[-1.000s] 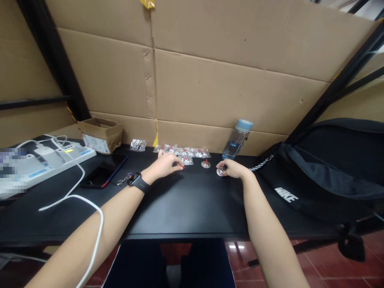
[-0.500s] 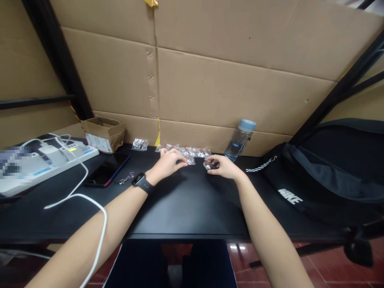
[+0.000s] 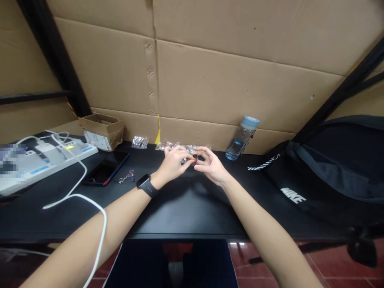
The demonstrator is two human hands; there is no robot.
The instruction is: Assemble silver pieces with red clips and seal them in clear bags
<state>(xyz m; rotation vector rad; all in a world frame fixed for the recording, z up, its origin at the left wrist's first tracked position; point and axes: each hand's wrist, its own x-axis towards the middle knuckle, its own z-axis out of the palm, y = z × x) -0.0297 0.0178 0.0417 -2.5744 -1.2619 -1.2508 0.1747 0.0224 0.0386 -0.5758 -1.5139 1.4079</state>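
Near the back of the black table, my left hand (image 3: 175, 163) pinches a small item with clear wrap and red on it (image 3: 195, 160). Facing it, my right hand (image 3: 211, 165) has thumb and fingers curved round the other side of the same small item, which they partly hide. Just behind the hands lies a row of small clear packets with red bits (image 3: 166, 146), against the cardboard wall. A separate clear packet (image 3: 139, 142) lies further left.
On the left are a power strip (image 3: 45, 164) with white cables, a small cardboard box (image 3: 103, 130), a phone (image 3: 106, 168) and a keychain (image 3: 127, 177). To the right stand a blue-lidded bottle (image 3: 241, 138) and a black bag (image 3: 324, 180) with a striped strap.
My right hand has moved left to meet my left hand. The small items they held apart are now together between the fingers. The view has shifted slightly.
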